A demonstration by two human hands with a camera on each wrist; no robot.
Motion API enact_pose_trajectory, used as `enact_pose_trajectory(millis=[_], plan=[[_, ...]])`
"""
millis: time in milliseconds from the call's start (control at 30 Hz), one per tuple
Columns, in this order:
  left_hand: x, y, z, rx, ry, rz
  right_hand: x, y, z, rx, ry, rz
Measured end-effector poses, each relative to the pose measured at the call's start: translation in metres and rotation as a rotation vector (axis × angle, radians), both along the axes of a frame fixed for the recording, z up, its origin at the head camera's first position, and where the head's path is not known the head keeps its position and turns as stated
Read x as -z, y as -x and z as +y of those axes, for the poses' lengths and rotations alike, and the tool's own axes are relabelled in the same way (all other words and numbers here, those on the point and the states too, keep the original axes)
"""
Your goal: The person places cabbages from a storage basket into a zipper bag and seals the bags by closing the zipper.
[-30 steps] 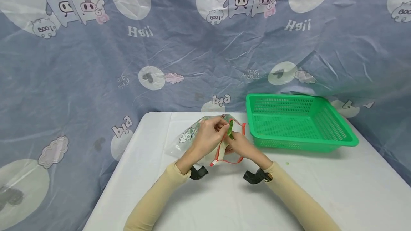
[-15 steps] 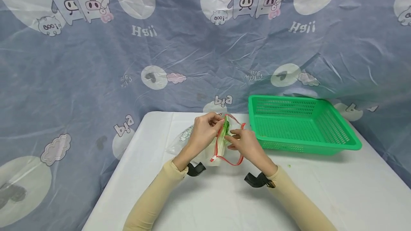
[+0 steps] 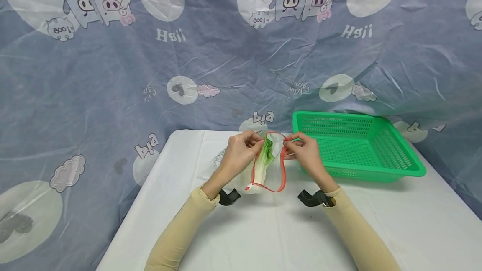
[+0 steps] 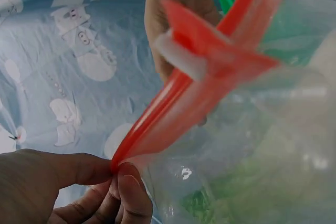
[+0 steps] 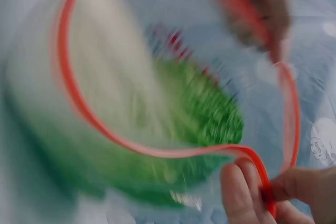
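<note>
The clear zip bag [image 3: 263,166] with the red zip strip [image 3: 280,175] sits on the white surface [image 3: 286,237], just to the left of the green basket [image 3: 357,145]. The left hand [image 3: 239,154] pinches one side of the bag's mouth. The right hand [image 3: 306,152] pinches the other side, next to the basket. Together they hold the mouth wide open. A leafy green vegetable [image 3: 266,156] with a white stalk is inside the bag. The step looks like opening the bag around the vegetable. The next move likely needs both sides brought together so the red strip can line up.
</note>
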State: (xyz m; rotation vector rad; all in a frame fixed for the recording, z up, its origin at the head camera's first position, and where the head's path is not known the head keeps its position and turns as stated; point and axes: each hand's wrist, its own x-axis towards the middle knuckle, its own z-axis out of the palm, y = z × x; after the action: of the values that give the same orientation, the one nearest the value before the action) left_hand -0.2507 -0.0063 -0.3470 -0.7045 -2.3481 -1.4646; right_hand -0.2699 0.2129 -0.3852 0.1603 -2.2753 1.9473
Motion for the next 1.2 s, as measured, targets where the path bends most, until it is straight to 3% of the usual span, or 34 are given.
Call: enact_pose_trajectory(millis=[100, 200, 367, 467, 600, 700, 867, 933, 1100, 1200], plan=[[-0.003, -0.003, -0.002, 0.024, 0.038, -0.037, -0.008, -0.004, 0.0, -0.014, 0.229, -0.043], [-0.009, -0.011, -0.008, 0.091, 0.165, -0.083, -0.014, -0.008, -0.001, -0.02, 0.378, -0.068], [-0.022, -0.031, -0.025, 0.273, 0.551, -0.115, -0.021, -0.011, 0.003, -0.005, 0.498, -0.05], [-0.026, -0.036, -0.03, 0.362, 0.645, -0.078, -0.022, -0.01, 0.007, 0.013, 0.55, -0.02], [-0.027, -0.03, -0.031, 0.369, 0.581, -0.048, -0.022, -0.007, 0.013, 0.019, 0.605, -0.006], [-0.024, -0.021, -0.03, 0.351, 0.535, -0.064, -0.021, -0.006, 0.019, 0.024, 0.63, -0.005], [-0.016, -0.005, -0.029, 0.398, 0.446, -0.077, -0.02, -0.003, 0.024, 0.023, 0.645, -0.023], [-0.015, 0.001, -0.031, 0.386, 0.389, -0.084, -0.02, -0.003, 0.027, 0.012, 0.657, -0.028], [-0.016, 0.018, -0.045, 0.233, 0.23, -0.12, -0.023, -0.002, 0.033, -0.002, 0.661, -0.049], [-0.017, 0.028, -0.057, 0.117, 0.123, -0.053, -0.024, -0.003, 0.036, -0.014, 0.647, -0.073]])
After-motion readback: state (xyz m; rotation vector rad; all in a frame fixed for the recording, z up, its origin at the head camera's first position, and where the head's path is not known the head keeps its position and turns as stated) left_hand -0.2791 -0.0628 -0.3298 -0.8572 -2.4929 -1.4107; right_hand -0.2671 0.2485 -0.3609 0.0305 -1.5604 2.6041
